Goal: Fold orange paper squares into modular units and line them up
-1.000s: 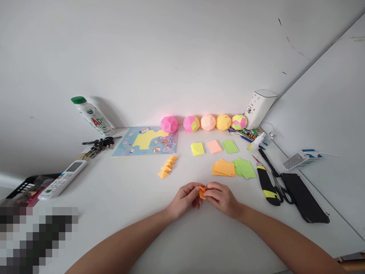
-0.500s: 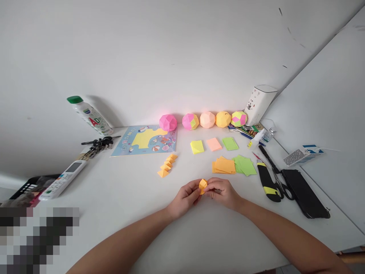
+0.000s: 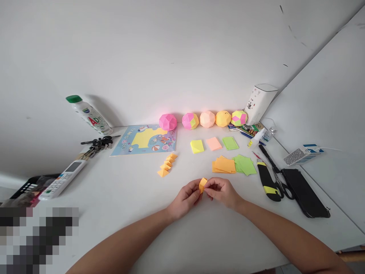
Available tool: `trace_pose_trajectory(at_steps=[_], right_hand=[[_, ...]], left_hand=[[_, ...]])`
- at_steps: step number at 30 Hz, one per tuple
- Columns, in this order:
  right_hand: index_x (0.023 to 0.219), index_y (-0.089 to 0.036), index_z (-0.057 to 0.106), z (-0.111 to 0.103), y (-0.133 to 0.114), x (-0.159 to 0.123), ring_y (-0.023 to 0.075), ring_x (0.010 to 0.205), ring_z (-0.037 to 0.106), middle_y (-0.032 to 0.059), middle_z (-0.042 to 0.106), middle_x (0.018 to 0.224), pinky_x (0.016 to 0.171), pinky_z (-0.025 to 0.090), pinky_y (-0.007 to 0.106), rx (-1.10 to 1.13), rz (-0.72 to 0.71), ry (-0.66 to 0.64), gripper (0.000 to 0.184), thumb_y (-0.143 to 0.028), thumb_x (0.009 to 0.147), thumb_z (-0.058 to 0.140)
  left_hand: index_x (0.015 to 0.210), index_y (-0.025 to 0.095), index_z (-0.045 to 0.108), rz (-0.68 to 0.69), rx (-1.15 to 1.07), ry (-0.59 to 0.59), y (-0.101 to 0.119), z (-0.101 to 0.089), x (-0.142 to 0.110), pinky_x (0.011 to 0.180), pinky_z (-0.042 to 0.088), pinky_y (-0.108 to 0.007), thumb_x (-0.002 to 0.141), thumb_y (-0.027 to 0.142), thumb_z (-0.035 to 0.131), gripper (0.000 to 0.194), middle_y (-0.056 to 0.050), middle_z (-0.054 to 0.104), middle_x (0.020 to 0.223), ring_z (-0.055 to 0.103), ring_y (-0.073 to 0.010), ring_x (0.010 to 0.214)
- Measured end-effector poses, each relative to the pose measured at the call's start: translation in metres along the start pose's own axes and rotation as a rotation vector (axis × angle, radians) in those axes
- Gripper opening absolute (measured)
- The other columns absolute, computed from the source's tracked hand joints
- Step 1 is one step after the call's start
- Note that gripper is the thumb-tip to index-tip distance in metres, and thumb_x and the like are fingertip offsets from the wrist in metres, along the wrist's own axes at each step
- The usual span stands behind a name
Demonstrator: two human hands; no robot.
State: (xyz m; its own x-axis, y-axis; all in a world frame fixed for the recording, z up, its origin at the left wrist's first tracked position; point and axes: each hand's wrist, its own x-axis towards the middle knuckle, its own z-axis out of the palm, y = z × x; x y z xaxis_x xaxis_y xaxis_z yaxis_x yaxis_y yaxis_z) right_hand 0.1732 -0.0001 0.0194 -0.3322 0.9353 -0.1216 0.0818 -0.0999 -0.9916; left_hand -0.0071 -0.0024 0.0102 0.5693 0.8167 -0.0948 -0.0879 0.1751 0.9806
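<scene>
Between my two hands, a small folded orange paper piece point(image 3: 202, 183) is held above the front of the white table. My left hand point(image 3: 186, 197) pinches its left side with thumb and fingers. From the right, my right hand point(image 3: 221, 191) grips its edge between thumb and fingertips, which hide part of the folds. Beyond my left hand lies a slanting row of several folded orange paper pieces point(image 3: 167, 166). Loose orange paper sheets point(image 3: 225, 165) and green paper sheets point(image 3: 245, 165) are fanned out beyond my right hand.
Several faceted paper balls point(image 3: 167, 122) line the wall. Yellow point(image 3: 197, 146), pink point(image 3: 214, 144) and green point(image 3: 230, 143) paper pads lie before them. A utility knife point(image 3: 268, 182), scissors point(image 3: 281, 186) and black case point(image 3: 305, 193) are at right; a remote point(image 3: 63, 179) and bottle point(image 3: 90, 116) at left.
The orange paper has been turned so that a flat square face now shows at its top. My right fingers have shifted slightly along its edge. The camera view has tilted a little.
</scene>
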Motion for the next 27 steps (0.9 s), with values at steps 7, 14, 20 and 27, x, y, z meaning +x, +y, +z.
trace_pose_trajectory(at_steps=[7, 14, 20, 27], right_hand=[[0.079, -0.015, 0.059, -0.0015, 0.003, 0.0007, 0.0125, 0.055, 0.055, 0.0001, 0.059, 0.061, 0.056, 0.048, 0.029, 0.061, -0.013, -0.023, 0.015, -0.03, 0.077, 0.061], [0.085, -0.018, 0.05, -0.0007, 0.0047, 0.0022, 0.013, 0.064, 0.055, 0.0005, 0.056, 0.075, 0.052, 0.047, 0.025, 0.142, 0.003, -0.075, 0.016, -0.027, 0.076, 0.06], [0.082, -0.015, 0.057, -0.0005, 0.0056, -0.0005, 0.0109, 0.058, 0.05, -0.0005, 0.054, 0.068, 0.055, 0.045, 0.025, -0.06, 0.077, -0.12, 0.016, -0.031, 0.079, 0.057], [0.07, -0.014, 0.056, -0.0024, 0.0074, 0.0012, 0.0108, 0.054, 0.051, 0.0002, 0.053, 0.064, 0.053, 0.045, 0.024, -0.093, 0.006, -0.149, 0.024, -0.035, 0.082, 0.052]], left_hand=[[0.114, 0.016, 0.049, -0.003, -0.002, 0.037, -0.0017, 0.0022, 0.0005, 0.054, 0.034, -0.022, 0.086, 0.037, 0.048, 0.035, -0.004, 0.058, 0.08, 0.043, -0.0092, 0.059], [0.108, 0.017, 0.05, -0.013, 0.004, 0.103, -0.0028, 0.0009, 0.0012, 0.051, 0.034, -0.022, 0.085, 0.039, 0.05, 0.032, -0.001, 0.055, 0.073, 0.041, -0.0077, 0.053], [0.114, 0.02, 0.047, 0.051, -0.07, -0.014, -0.0076, 0.003, 0.0004, 0.076, 0.043, -0.03, 0.087, 0.032, 0.047, 0.029, -0.005, 0.061, 0.094, 0.056, -0.0153, 0.084], [0.112, 0.019, 0.05, 0.032, -0.081, -0.006, -0.0061, -0.0003, 0.0007, 0.071, 0.042, -0.028, 0.088, 0.033, 0.046, 0.028, -0.005, 0.061, 0.09, 0.056, -0.0145, 0.079]])
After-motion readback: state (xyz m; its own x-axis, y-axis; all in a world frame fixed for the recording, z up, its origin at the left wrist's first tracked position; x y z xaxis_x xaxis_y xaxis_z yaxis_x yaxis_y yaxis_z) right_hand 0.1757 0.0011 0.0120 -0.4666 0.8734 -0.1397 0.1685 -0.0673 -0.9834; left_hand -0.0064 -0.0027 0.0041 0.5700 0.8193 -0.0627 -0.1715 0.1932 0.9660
